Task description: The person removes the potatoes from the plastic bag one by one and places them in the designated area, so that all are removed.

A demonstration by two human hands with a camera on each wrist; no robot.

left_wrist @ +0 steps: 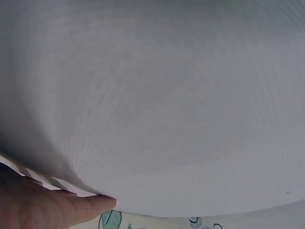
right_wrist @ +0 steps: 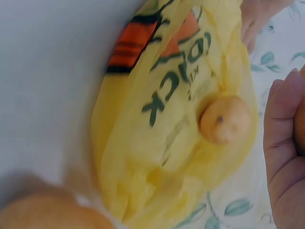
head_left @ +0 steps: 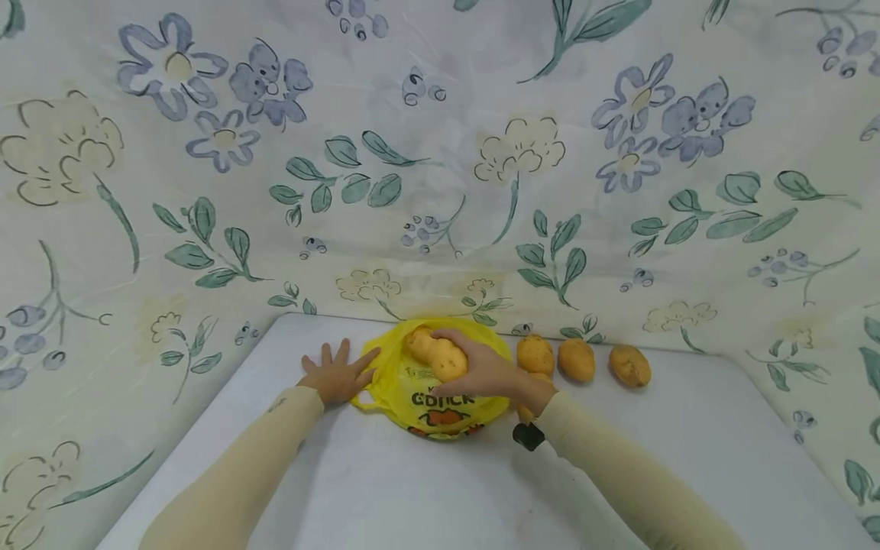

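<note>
A yellow plastic bag with dark lettering lies on the white table. On the bag, toward its far left side, rests one potato; the right wrist view also shows a potato against the yellow plastic. My right hand grips another potato above the bag, thumb on the near side and fingers on the far side. My left hand lies with spread fingers at the bag's left edge, its thumb side at the plastic. The left wrist view shows mostly blank white surface and part of that hand.
Right of the bag are several more potatoes, among them a spotted potato, a smooth potato and a farther one. A small black object sits under the right wrist. Floral cloth rises behind the white table.
</note>
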